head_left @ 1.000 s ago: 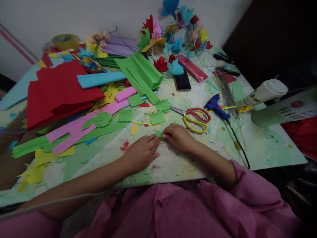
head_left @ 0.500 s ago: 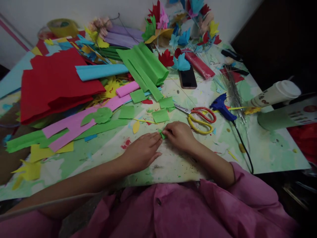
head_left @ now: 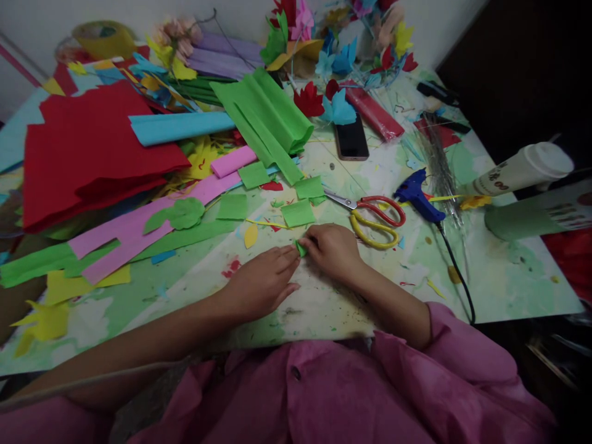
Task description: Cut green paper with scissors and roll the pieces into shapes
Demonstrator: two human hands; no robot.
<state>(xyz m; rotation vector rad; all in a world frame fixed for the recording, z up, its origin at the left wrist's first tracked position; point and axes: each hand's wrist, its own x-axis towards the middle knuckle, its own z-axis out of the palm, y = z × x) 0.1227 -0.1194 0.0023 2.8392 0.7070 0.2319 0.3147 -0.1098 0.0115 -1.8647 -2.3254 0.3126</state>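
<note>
A small folded piece of green paper (head_left: 300,248) sits between my two hands, low over the table. My right hand (head_left: 335,250) pinches it with thumb and bent index finger. From the other side, the fingertips of my left hand (head_left: 263,280) press on the same piece; that thumb points away below. Most of the paper is hidden by fingers. Just beyond lie cut green paper squares, one (head_left: 298,214) nearest my fingers and another (head_left: 232,206) to the left. Scissors (head_left: 379,219) with one red and one yellow handle rest beside my right hand, blades pointing left.
A blue glue gun (head_left: 420,196) with a black cord lies to the right, near a white lidded cup (head_left: 522,166) and thin wires (head_left: 439,160). Red paper (head_left: 97,154), pink strips (head_left: 139,231) and green crepe paper (head_left: 271,117) spread leftward. A phone (head_left: 351,142) lies before paper flowers (head_left: 340,111).
The view has shifted slightly, so the table's left side appears farther left. Both hands stay together on the green paper piece, with only a slight shift of the fingers.
</note>
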